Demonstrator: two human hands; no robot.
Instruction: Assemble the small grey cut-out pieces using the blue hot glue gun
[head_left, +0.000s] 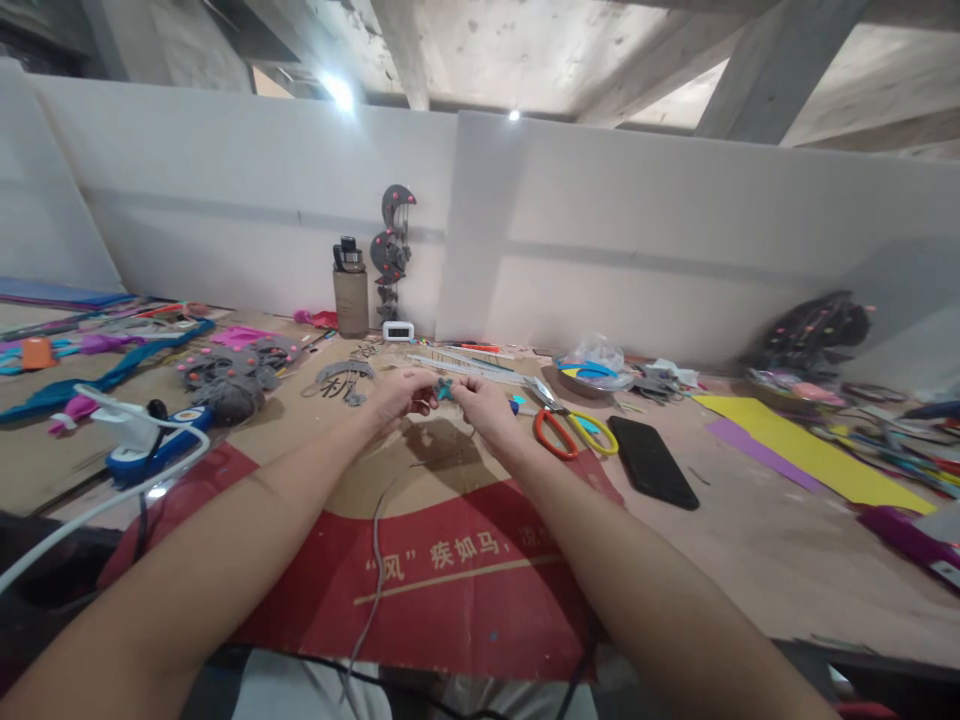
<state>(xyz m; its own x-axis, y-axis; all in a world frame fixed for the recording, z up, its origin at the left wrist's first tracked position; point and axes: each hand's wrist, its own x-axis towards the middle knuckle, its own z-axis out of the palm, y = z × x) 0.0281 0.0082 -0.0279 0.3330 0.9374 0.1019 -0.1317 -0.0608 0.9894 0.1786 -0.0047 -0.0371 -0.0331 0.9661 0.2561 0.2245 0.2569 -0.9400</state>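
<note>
My left hand and my right hand meet over the middle of the table. Between their fingertips is a small teal flower-shaped piece, pinched from both sides; its details are too small to tell. Under the hands lies a cardboard sheet, red toward me, with printed characters. A thin grey strip hangs over its front edge. To the right of my right hand rest scissors with one red and one yellow handle loop. Grey cut-out pieces lie left of my left hand.
A black phone lies right of the scissors. Behind stand a bottle and a small white clock. At left are a blue power strip with a white cable and a grey ball. Yellow sheet lies at right.
</note>
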